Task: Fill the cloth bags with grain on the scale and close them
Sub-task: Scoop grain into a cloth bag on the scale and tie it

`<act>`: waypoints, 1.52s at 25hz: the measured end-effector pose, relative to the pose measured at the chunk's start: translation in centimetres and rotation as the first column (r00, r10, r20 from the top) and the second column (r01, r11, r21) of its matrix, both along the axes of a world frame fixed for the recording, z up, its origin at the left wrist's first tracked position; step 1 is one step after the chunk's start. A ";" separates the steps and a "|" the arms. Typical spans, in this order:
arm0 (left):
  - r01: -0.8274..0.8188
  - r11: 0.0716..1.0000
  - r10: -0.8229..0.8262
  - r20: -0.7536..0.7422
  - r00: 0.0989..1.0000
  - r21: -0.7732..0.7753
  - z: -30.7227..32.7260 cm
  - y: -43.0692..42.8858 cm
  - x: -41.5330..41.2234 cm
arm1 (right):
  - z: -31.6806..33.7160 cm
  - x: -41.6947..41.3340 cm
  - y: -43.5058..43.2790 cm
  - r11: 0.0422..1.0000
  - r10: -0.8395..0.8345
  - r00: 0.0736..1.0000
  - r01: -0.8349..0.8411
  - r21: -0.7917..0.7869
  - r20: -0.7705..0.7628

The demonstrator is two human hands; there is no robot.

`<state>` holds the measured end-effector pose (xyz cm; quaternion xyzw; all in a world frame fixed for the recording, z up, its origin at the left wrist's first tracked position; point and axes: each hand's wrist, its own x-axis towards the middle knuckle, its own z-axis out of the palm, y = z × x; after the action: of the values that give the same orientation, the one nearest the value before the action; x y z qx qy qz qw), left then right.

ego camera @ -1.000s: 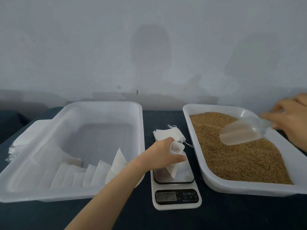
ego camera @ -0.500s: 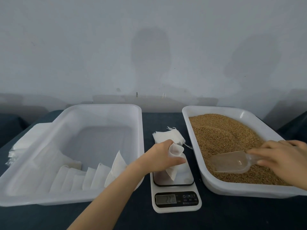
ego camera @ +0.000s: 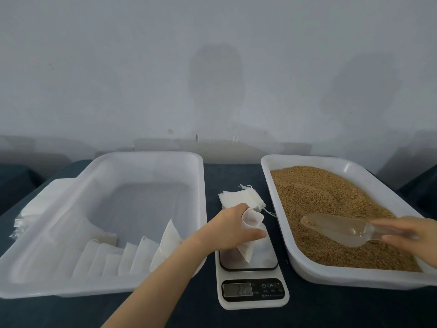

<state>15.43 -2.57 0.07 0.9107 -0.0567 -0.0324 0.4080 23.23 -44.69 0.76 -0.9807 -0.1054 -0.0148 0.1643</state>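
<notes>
1. White cloth is being pinched at centre frame: the left hand (ego camera: 233,229) is curling its fingers round the mouth of the cloth bag (ego camera: 251,242), propping it open over the scale (ego camera: 251,301), with the bag's lower corner hanging down to the platform.
2. Judging by its folds, the bag is behaving as light, limp fabric. The rim looks like the place to be holding it, or it would be collapsing.
3. At the right edge, the right hand (ego camera: 411,237) is gripping the handle of a clear scoop (ego camera: 335,229), whose bowl is lying on the grain (ego camera: 319,197) in the right-hand tray (ego camera: 307,158). Loose grain is likely spilling easily.
4. Spare bags (ego camera: 238,198) are sitting just behind the scale.
5. Digits are glowing on the scale's display, too blurred for reading, and the small print below the buttons is illegible.
</notes>
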 end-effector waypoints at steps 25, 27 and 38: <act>0.023 0.999 -0.023 0.004 1.000 -0.044 -0.2 0.0 0.1 | 12.7 -3.9 16.2 0.903 0.408 0.899 -0.371 -0.217 0.160; 0.026 0.998 -0.026 -0.003 1.000 -0.057 -0.2 0.0 0.1 | 12.9 -3.6 16.9 0.887 0.421 0.890 -0.363 -0.287 0.174; 0.031 0.998 -0.031 0.008 0.999 -0.051 -0.1 -0.1 0.1 | 13.3 -3.4 18.1 0.866 0.412 0.876 -0.290 -0.408 0.252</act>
<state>15.57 -2.64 -0.03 0.8990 -0.0731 -0.0337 0.4306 19.82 -26.64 14.09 -0.9408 -0.3114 -0.1288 -0.0370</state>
